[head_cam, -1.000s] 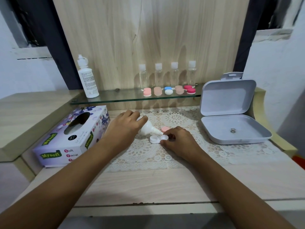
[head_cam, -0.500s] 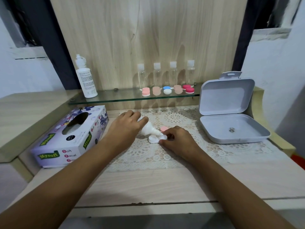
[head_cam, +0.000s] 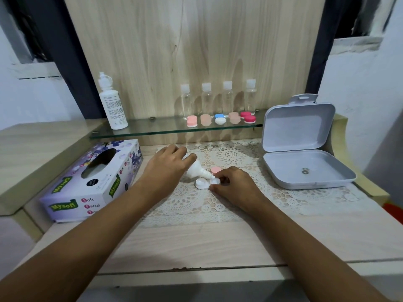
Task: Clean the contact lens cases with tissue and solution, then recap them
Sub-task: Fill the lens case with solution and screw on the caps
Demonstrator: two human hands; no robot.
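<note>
the likely light, slippery case [head_cam: 200, 184] is pinched at its rim by the right hand [head_cam: 234, 186], the bottle [head_cam: 195, 171] gripped by the left hand [head_cam: 166, 168].

I face a pale wood-grain back panel [head_cam: 196, 51], flanked by dark uprights [head_cam: 72, 62]. White walls [head_cam: 359, 94] stand either side. A glass shelf [head_cam: 152, 130] runs along the panel, above my light wooden desktop [head_cam: 196, 243]. A raised ledge [head_cam: 32, 144] adjoins at left. Lighting even.

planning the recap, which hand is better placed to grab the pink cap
Right hand, on the lens case: the pink cap lies right beside it, while the left hand grips the solution bottle.
</note>
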